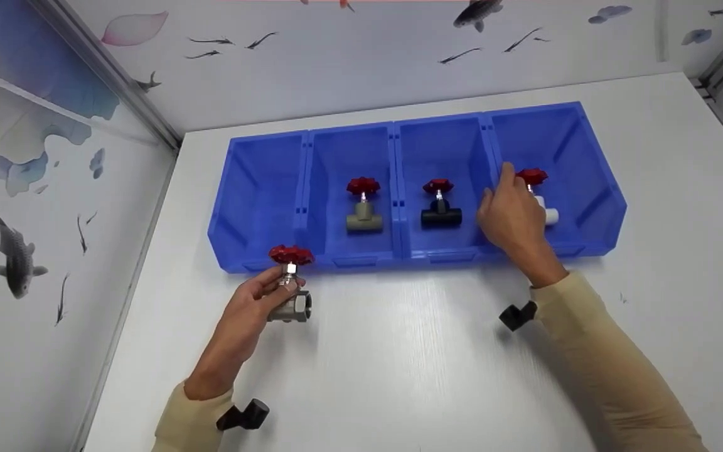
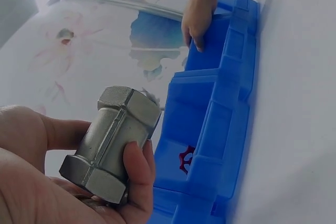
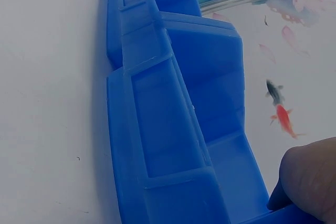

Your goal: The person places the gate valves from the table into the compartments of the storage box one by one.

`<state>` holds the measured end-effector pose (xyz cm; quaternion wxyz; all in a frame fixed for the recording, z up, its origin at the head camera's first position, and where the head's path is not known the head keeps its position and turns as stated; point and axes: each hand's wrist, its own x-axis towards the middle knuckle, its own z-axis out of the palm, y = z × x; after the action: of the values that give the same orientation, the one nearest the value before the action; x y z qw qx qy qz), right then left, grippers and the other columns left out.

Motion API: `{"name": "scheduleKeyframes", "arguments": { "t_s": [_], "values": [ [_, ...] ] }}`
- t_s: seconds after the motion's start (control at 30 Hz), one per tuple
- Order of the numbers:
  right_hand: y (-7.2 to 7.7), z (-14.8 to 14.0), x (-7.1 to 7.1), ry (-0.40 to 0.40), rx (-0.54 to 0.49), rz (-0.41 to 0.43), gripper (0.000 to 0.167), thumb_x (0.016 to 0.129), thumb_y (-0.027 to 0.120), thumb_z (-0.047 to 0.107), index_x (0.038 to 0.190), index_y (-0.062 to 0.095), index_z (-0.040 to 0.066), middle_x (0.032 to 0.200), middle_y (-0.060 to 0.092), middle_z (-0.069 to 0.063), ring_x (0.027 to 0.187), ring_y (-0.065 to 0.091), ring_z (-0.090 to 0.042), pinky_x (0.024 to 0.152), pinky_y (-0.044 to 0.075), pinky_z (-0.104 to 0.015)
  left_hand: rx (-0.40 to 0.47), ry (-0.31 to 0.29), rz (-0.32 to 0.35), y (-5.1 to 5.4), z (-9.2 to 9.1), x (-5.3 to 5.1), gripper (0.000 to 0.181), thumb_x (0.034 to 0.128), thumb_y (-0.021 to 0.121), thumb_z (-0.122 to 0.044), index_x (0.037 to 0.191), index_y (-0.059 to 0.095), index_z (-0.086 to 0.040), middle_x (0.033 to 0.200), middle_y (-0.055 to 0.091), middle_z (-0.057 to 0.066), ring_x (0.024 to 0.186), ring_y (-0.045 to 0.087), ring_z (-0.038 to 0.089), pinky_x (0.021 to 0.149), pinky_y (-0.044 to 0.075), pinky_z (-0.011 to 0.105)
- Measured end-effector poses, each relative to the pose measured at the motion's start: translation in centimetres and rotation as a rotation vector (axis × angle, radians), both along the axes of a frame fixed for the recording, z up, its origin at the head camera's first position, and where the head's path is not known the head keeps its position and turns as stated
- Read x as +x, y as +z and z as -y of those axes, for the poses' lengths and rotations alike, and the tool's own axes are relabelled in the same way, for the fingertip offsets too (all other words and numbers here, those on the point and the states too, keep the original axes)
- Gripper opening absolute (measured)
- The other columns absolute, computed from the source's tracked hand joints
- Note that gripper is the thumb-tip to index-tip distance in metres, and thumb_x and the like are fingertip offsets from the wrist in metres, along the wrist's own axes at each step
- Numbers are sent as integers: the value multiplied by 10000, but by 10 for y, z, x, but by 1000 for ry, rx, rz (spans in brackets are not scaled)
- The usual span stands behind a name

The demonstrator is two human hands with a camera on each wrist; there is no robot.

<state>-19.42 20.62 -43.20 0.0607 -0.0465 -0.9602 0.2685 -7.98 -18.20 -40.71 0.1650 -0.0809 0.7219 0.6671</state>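
My left hand [image 1: 247, 314] grips a metal gate valve [image 1: 290, 309] with a red handwheel [image 1: 291, 254], held above the table before the leftmost bin. Its hexagonal-ended metal body [image 2: 110, 140] shows between thumb and fingers in the left wrist view. My right hand [image 1: 513, 216] is at the divider between the two right-hand bins, its fingertips partly hidden. Beside it, a white valve [image 1: 550, 216] with a red handwheel is partly covered by the hand. A beige valve [image 1: 364, 220] and a black valve [image 1: 441, 217], both with red handwheels, stand in the middle bins.
Four joined blue bins [image 1: 352, 262] stand in a row on the white table [image 1: 399, 351]. Printed wall panels [image 1: 368, 69] rise behind and at the left. Black wrist attachments [image 1: 245, 414] stick out from both sleeves.
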Motion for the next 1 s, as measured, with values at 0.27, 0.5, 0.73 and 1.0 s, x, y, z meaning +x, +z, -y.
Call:
{"name": "scheduleKeyframes", "arguments": {
  "t_s": [0.27,0.5,0.73,1.0],
  "values": [
    [0,0,1,-9,6,-20,542,1014,449,185,1453,277,-81,1191,547,-358,986,589,-534,797,471,-657,-18,23,-23,5,5,-6,537,1018,529,-119,1488,346,66,1343,591,217,1263,549,234,929,470,193],
    [-1,1,0,-13,4,-28,518,1011,447,181,1435,292,-73,1161,554,-352,966,593,-532,781,473,-654,-9,36,-22,7,13,-13,532,1036,500,-131,1506,323,45,1395,544,243,1300,519,210,962,456,194],
    [0,0,0,-12,5,-14,539,1015,445,182,1456,274,-78,1188,544,-361,985,588,-534,795,471,-657,13,65,-35,7,21,-23,555,1034,507,-126,1504,293,78,1389,550,241,1305,512,230,940,462,195],
    [-1,0,-1,-5,4,-16,530,1015,444,182,1446,276,-76,1167,551,-360,962,595,-530,775,478,-654,78,115,-26,2,32,-38,569,1036,517,-139,1512,283,68,1339,596,168,1208,565,162,879,498,206]
  ]
}}
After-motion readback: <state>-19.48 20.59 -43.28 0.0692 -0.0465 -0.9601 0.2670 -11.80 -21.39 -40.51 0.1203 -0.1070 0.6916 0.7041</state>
